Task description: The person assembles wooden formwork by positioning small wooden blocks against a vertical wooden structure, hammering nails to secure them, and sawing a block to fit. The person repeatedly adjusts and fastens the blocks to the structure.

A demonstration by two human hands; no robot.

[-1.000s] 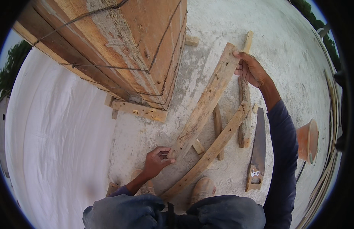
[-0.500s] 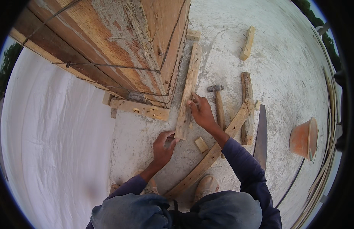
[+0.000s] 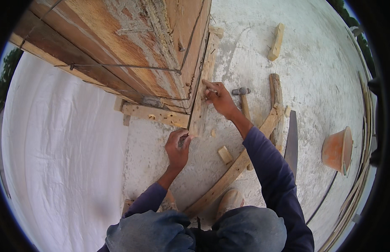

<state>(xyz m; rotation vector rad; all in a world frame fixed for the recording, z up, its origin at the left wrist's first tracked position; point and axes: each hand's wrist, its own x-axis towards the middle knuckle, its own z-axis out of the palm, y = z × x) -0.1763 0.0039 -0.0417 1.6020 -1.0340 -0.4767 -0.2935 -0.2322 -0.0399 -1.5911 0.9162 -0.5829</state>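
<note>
Positioning step: plank point(image 3: 202, 90) lies flat against wooden form point(image 3: 132, 50). Right hand point(image 3: 219, 97) presses it there, fingers spread; left hand point(image 3: 178, 145) pinches something small at its near end. Next probably needs hammer point(image 3: 243, 101), just right of plank.

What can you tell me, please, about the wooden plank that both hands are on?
The plank is pale, rough, weathered wood, long and narrow. It lies against the corner of the big wooden formwork box, running away from the person over the concrete floor. The right hand presses on its middle; the left hand is at its near end, fingers pinched.
</note>
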